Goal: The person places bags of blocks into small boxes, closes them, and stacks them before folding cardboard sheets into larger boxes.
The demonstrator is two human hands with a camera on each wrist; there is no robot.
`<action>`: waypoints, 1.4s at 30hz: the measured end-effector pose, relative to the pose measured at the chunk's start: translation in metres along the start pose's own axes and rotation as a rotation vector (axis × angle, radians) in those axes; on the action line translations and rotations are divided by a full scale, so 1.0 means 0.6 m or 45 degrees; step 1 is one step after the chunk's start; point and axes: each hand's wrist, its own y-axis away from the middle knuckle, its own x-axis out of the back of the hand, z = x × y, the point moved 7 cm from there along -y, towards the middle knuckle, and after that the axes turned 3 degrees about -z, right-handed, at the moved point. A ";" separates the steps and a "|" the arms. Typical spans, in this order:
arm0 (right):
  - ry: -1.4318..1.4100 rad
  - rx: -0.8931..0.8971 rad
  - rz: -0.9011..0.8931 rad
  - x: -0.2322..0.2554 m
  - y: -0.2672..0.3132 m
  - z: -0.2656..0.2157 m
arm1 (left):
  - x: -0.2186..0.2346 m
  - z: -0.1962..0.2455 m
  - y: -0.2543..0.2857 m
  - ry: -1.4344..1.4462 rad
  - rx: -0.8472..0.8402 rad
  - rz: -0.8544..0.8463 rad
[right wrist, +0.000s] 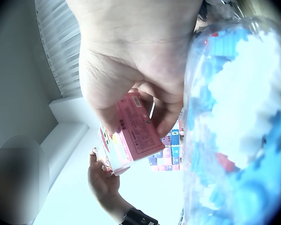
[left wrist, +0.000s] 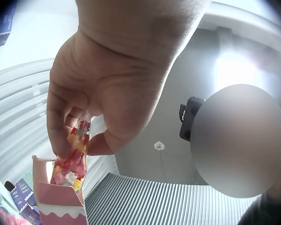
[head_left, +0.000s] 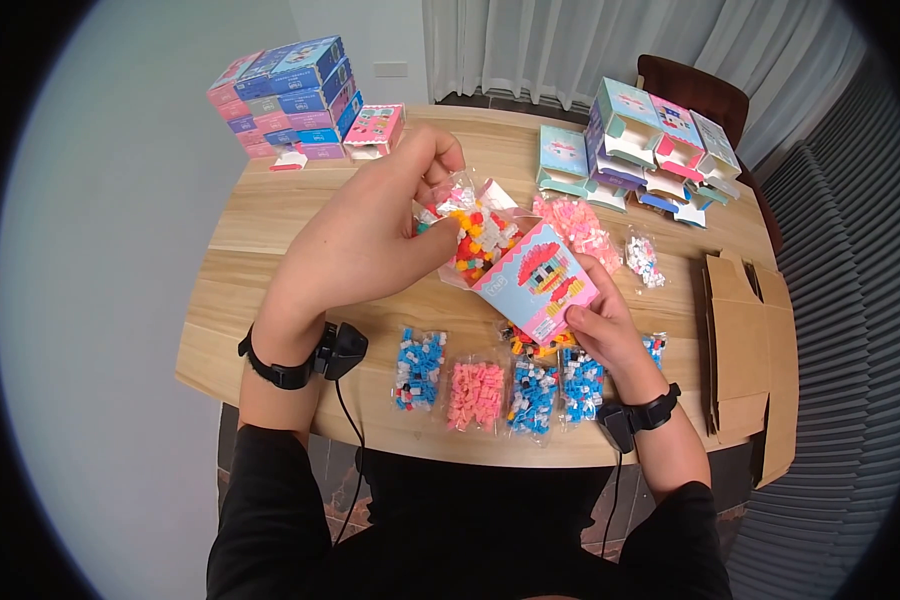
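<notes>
A small pink and light-blue box [head_left: 537, 281] is tilted in my right hand [head_left: 610, 318], thumb on its front, fingers behind. Its open end faces my left hand [head_left: 370, 225], which pinches a clear bag of red, yellow and white pieces [head_left: 482, 240]. The bag lies partly inside the box mouth. In the left wrist view the left hand [left wrist: 107, 89] holds the bag [left wrist: 71, 164] above the pink box [left wrist: 61, 206]. The right wrist view shows the right hand [right wrist: 136, 70] gripping the box [right wrist: 136, 126] by its end.
Bags of blue pieces [head_left: 420, 370] and pink pieces [head_left: 476, 393] lie along the front edge. Beyond the hands are more bags [head_left: 580, 230]. Stacked boxes [head_left: 295, 95] stand back left, opened boxes [head_left: 630, 110] back right, and flattened cardboard [head_left: 745, 350] lies at right.
</notes>
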 end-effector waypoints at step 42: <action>0.119 0.029 -0.054 -0.004 -0.003 -0.002 | -0.023 0.010 0.007 -0.384 -0.137 -0.189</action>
